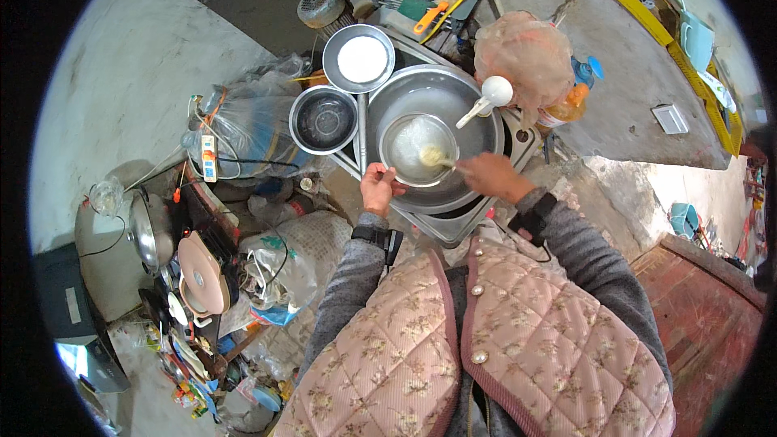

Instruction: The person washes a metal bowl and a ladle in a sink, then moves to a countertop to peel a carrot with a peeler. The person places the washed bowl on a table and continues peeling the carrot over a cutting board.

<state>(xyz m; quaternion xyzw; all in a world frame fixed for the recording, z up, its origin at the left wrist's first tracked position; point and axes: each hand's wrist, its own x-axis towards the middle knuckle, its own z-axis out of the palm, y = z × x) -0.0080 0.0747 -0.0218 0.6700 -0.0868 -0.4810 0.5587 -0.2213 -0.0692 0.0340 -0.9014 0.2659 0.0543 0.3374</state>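
My left hand [379, 188] holds the near-left rim of a small round metal bowl [397, 149], thumb on top. In my right hand [493, 176] is the handle of a pale-bristled scrub brush [433, 156], its head inside the bowl against the right part of the interior. The bowl looks wet inside and sits within a large metal basin [482, 127]. A white ladle or scoop [497, 91] lies across the basin's right rim. At the basin's left are a long-handled metal saucepan [329, 64], with something bright white inside, and a dark-bottomed metal bowl [300, 121].
The basin rests on a metal sink or stove frame [446, 233]. Behind it stands a rack [419, 9] with brushes and scouring wool. A plastic bag [522, 54] and bottles are at the right. Left are a power strip [209, 158], bagged things and an upright pink pan [200, 276].
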